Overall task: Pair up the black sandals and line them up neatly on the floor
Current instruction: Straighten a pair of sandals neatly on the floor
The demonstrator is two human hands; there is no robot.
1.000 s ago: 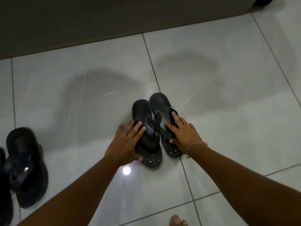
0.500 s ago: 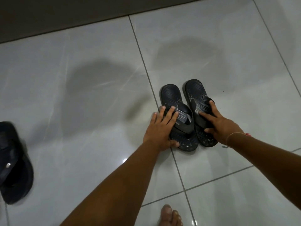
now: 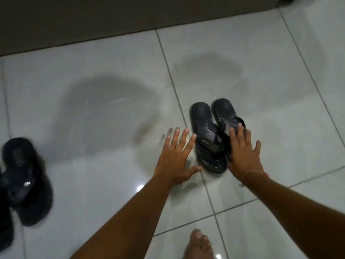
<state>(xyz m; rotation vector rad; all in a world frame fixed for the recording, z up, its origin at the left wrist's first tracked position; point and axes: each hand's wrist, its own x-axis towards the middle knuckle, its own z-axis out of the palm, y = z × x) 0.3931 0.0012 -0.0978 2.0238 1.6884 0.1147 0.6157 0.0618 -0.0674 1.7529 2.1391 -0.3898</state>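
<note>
Sandals, black ones, sit as a pair on the pale tiled floor (image 3: 261, 75) ahead of me and a little right of centre: the left sandal of the pair (image 3: 206, 135) and the right sandal of the pair (image 3: 224, 111) lie side by side, touching along their inner edges, long axes roughly parallel, both tilted slightly leftward at the far end. They rest just right of a grout line (image 3: 171, 81) that runs away from me toward the dark wall base (image 3: 112, 19). My left hand (image 3: 176, 159) is flat and palm down, fingers spread wide apart and pointing forward, gripping nothing; it sits just beside the left sandal's outer edge, and I cannot tell whether the thumb or fingertips touch it or whether the palm rests on the tile. My right hand (image 3: 244, 156) is also open and palm down, fingers splayed, laid over the strap and near end of the right sandal, covering that part without closing around it. A thin bracelet (image 3: 250, 173) circles my right wrist. Both forearms reach forward from the lower edge, angling in toward the pair. My bare foot (image 3: 198, 245) shows at the bottom. Well apart, at the far left edge, another black sandal (image 3: 28, 180) lies blurred, with a further dark shape (image 3: 4, 232) beside it cut off by the edge.
</note>
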